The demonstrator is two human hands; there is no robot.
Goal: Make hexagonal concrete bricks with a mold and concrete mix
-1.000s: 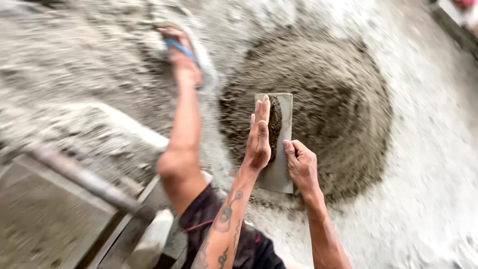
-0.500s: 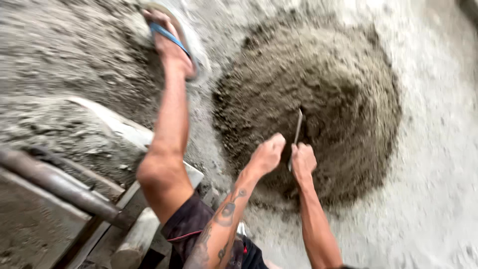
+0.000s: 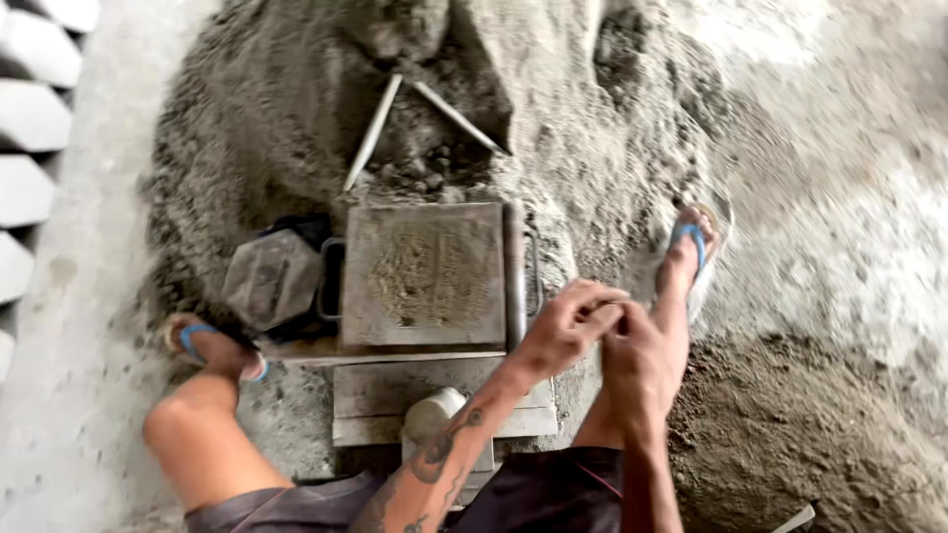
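Observation:
My left hand point(image 3: 565, 326), on a tattooed forearm, has its fingers curled at the lower right corner of a square metal mould point(image 3: 425, 271) whose top is dusted with sand. My right hand point(image 3: 642, 367) presses against it from the right. The hands touch each other, and whether either holds anything is hidden. A metal bar point(image 3: 513, 266) runs along the mould's right side, just above my left hand. My feet in blue flip-flops point(image 3: 212, 345) point(image 3: 693, 247) stand on either side of the mould.
A grey hexagonal block point(image 3: 269, 278) lies left of the mould. Two pale handles point(image 3: 373, 133) stick out of the sand heap point(image 3: 553, 118) behind it. Darker damp mix point(image 3: 790, 434) lies lower right. White cast blocks point(image 3: 35, 109) line the left edge.
The view has swung from the round mix pile to the mould between my feet. The flat metal tool I held over the pile is gone from my hands, which now press together.

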